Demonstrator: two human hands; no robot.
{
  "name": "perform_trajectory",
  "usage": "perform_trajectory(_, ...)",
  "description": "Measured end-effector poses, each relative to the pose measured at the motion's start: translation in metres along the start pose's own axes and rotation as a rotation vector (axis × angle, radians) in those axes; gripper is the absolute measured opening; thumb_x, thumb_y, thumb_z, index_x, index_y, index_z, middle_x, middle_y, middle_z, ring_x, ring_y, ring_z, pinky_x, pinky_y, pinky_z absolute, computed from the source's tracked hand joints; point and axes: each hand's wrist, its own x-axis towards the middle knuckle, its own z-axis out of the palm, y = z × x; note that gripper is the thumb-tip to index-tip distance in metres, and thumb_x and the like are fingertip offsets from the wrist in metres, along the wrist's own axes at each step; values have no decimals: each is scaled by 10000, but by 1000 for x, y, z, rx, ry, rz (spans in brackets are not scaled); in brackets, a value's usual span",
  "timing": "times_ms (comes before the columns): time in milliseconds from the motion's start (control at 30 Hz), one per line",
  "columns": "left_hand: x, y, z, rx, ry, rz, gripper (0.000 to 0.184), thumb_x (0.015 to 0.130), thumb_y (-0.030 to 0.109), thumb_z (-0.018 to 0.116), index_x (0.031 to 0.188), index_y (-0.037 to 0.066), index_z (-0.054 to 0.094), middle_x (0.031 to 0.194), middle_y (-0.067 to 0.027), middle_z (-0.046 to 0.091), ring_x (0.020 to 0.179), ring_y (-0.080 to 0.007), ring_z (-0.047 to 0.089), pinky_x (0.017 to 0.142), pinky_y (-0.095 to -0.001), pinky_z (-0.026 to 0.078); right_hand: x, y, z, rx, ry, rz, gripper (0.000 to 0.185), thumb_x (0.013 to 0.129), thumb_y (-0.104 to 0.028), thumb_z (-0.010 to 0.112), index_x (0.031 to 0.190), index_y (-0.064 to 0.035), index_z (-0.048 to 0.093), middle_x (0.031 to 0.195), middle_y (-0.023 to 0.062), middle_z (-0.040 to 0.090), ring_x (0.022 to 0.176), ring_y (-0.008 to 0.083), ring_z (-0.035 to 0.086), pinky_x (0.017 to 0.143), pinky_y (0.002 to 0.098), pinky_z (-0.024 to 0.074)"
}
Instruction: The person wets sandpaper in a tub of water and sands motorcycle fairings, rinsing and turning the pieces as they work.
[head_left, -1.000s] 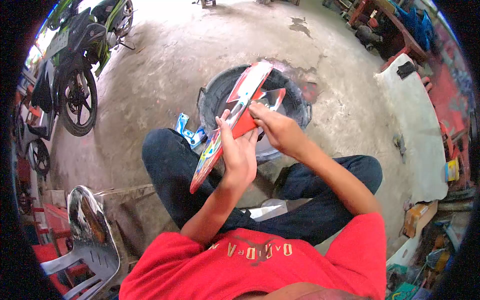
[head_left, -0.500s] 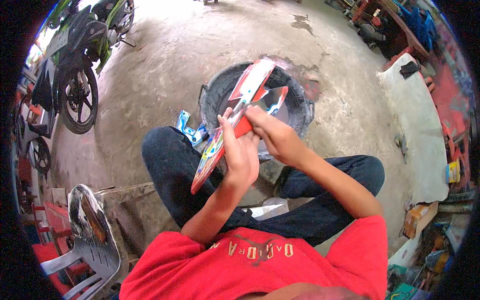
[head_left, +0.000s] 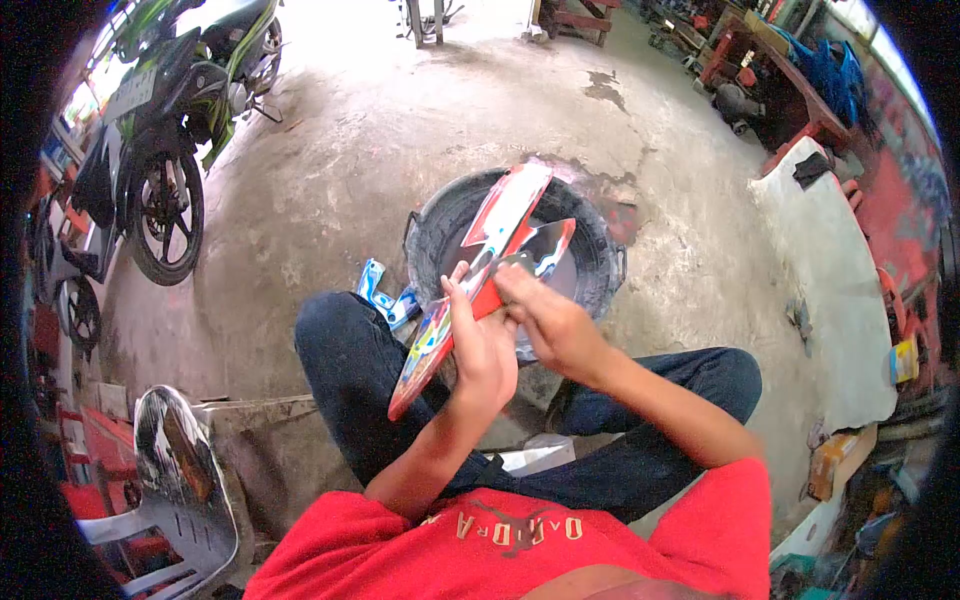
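Single wide-angle head view, facing forward and down; left hand [head_left: 485, 355], right hand [head_left: 562, 328] close, mid-frame; floor [head_left: 340, 170] beyond.

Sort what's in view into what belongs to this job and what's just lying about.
In the job:
- red-and-white panel, held in the left hand, right hand against it
- black basin beneath
- probably the blue-and-white piece beside it, similarly patterned

Apparently just around:
- motorbike
- plastic chair
- cardboard box
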Motion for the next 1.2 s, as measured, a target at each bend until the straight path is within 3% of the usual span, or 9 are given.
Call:
perform_trajectory(67,2,-3,-5,7,-3,26,522,1056,518,327,1408,133,333,1419,-155,498,1286,-306,504,1103,-480,364,-1,-14,-4,6,-46,-110,418,962,-71,538,1370,20,515,1401,227,529,1321,361,502,1104,423,413)
perform_trajectory(200,-3,-1,4,-23,13,18,525,1053,516,346,1405,127,333,1414,-164,495,1280,-305,508,1084,-496,382,-3,30,8,63,85,176,414,964,-28,532,1376,15,523,1414,220,526,1366,339,466,1136,408,373)
perform_trajectory(433,-3,2,3,41,80,-22,540,1052,519,349,1430,133,336,1431,-148,472,1311,-290,483,1136,-492,349,-4,20,0,12,-67,-199,431,962,-69,518,1387,-4,513,1418,222,523,1331,340,502,1107,423,411)
perform_trajectory(567,-1,-2,0,2,39,-2,530,1054,520,341,1437,153,337,1407,-135,499,1266,-269,514,1086,-484,391,-2,42,1,-28,-11,97,438,937,-72,539,1370,-8,530,1401,212,543,1296,337,541,1090,419,431)
perform_trajectory(700,1,0,-5,63,59,5,539,1052,519,341,1434,140,317,1429,-163,477,1329,-320,476,1130,-494,362,4,-12,-8,58,-149,-267,420,943,-24,518,1359,30,528,1391,234,544,1318,355,515,1093,395,425)
perform_trajectory(833,0,-5,-7,-36,-12,21,528,1053,517,338,1433,151,319,1441,-174,467,1319,-324,484,1119,-493,374,2,36,9,43,96,277,416,980,-116,519,1380,-4,524,1404,207,542,1324,331,516,1108,415,410)
perform_trajectory(1000,3,-7,-20,42,18,16,547,1050,534,337,1431,143,319,1419,-167,491,1303,-316,497,1096,-485,382,-5,-9,0,91,-149,-203,411,971,-55,522,1376,14,531,1429,224,515,1353,341,485,1140,416,365)
perform_trajectory(1100,-1,-4,-12,-30,34,6,534,1058,510,327,1423,122,315,1417,-182,487,1331,-332,470,1139,-516,343,-6,30,14,217,67,163,412,958,-27,512,1369,-13,548,1405,214,541,1346,341,495,1137,418,370)
perform_trajectory(1200,-3,-2,-11,2,32,-2,537,1057,514,318,1422,120,315,1435,-185,468,1351,-343,451,1167,-515,308,-9,25,13,106,74,186,361,972,-79,535,1327,-27,577,1330,202,600,1293,339,543,1104,429,420)
